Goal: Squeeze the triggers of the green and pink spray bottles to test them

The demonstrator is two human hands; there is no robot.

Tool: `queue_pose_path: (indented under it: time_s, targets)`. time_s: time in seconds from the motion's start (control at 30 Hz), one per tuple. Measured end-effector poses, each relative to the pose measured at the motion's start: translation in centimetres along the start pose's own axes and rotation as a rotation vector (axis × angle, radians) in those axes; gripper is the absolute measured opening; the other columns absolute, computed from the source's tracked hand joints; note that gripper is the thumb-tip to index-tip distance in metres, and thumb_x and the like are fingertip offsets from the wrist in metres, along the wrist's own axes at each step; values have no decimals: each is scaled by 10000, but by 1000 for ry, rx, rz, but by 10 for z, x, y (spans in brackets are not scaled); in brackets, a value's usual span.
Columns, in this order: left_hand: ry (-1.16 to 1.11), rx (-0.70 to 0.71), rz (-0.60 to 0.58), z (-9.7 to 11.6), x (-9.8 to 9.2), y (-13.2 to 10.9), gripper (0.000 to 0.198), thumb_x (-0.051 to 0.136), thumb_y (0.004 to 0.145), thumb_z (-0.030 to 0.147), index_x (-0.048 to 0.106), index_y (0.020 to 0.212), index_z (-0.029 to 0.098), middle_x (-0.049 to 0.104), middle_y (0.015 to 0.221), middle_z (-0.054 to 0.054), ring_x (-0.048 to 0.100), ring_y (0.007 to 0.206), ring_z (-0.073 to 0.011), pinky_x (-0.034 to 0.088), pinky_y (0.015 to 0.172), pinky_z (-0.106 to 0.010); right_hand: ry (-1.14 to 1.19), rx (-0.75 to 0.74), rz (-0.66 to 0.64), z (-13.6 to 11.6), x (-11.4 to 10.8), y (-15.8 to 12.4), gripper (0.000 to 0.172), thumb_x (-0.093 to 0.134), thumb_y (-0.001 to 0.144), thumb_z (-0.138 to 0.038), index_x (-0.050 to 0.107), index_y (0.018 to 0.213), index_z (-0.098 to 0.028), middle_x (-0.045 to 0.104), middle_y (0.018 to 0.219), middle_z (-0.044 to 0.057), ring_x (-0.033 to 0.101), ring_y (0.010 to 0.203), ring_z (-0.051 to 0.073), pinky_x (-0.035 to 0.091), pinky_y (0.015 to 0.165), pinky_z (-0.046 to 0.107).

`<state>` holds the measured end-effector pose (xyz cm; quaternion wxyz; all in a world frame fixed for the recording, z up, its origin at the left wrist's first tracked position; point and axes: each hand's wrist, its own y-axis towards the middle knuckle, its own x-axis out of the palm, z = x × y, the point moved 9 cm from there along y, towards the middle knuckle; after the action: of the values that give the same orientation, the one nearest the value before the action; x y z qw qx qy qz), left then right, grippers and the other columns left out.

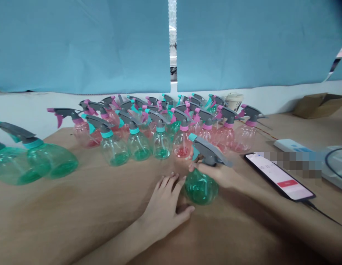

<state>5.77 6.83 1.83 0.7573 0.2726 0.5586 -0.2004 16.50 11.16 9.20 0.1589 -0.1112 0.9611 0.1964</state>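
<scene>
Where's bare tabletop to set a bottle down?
Largest: tabletop between the two far-left green bottles and the left hand. Smaller: between the cardboard box and white block on the right. Crowded: back centre, spray bottles packed close.

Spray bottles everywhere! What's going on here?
A person's right hand is holding a green spray bottle around its neck. The left hand is spread on the table close beside it; whether it touches the bottle is hard to tell. Behind the hands stand lots of pink and green bottles, crowded together. A phone lies to the right.
</scene>
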Motion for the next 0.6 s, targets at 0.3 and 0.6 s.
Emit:
queue_pose_path:
  time_s: [0.3, 0.6]
  targets:
    - [7, 0, -4, 0, 0, 0, 588, 544, 782, 465, 400, 1263, 158, 423, 1312, -133, 352, 1209, -312, 297, 970, -499, -46, -16, -46, 4, 3, -1, 151, 493, 671, -148, 568, 769, -234, 637, 696, -27, 617, 694, 159, 491, 646, 281]
    - [6, -1, -14, 1, 1, 0, 588, 544, 790, 462, 403, 1258, 135, 420, 1311, -137, 342, 1212, -304, 289, 981, -477, -41, -1, -20, 8, 3, -1, 237, 511, 678, -165, 604, 881, -246, 641, 716, -29, 603, 683, 163, 474, 583, 269]
